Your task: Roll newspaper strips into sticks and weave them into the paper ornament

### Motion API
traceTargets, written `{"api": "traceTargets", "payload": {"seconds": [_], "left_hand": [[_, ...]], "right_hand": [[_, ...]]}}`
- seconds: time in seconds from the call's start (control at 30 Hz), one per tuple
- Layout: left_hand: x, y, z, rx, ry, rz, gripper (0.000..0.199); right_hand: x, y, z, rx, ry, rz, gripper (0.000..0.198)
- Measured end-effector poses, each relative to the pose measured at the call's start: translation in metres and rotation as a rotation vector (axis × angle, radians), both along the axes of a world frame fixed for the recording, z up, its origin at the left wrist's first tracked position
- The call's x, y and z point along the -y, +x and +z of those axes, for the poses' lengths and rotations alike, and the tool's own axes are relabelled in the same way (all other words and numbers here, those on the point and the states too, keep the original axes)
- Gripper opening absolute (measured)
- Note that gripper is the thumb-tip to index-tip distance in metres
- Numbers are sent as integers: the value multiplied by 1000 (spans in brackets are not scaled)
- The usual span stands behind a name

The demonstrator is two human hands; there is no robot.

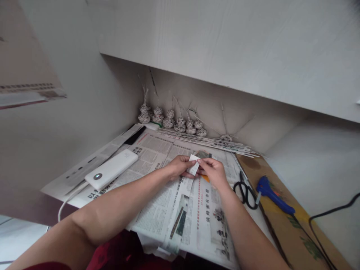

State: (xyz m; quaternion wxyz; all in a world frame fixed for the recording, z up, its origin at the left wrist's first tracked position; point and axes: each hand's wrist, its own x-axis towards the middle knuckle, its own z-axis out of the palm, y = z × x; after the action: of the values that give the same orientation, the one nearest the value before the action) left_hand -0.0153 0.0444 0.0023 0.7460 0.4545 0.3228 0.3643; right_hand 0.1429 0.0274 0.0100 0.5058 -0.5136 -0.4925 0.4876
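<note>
Between my two hands is a small white piece of paper (193, 165), raised just over the newspaper sheets (157, 202) that cover the table. My left hand (179, 166) pinches its left side between thumb and fingers. From the other side, my right hand (214, 169) grips the paper's right edge with thumb and forefinger. Something small and orange (206, 178) shows below the right fingers; I cannot make out what it is. Black-handled scissors (246, 193) lie to the right of my right forearm.
Several woven gourd-shaped paper pieces (180, 124) stand along the back wall, behind a row of thin rolled paper sticks (208, 141). A white power bank (112, 168) with a cable lies left. A blue glue gun (274, 195) rests on cardboard (284, 225) at right.
</note>
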Motion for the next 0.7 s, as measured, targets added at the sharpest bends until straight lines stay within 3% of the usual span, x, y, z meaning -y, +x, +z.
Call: {"api": "traceTargets", "payload": {"seconds": [0.23,0.7], "left_hand": [[-2,-3,-1,-42,32,5,45],[1,0,-2,-93,117,40,47]], "right_hand": [[-1,9,0,-148,-70,231,31],[-3,7,-3,-106,-100,174,31]]}}
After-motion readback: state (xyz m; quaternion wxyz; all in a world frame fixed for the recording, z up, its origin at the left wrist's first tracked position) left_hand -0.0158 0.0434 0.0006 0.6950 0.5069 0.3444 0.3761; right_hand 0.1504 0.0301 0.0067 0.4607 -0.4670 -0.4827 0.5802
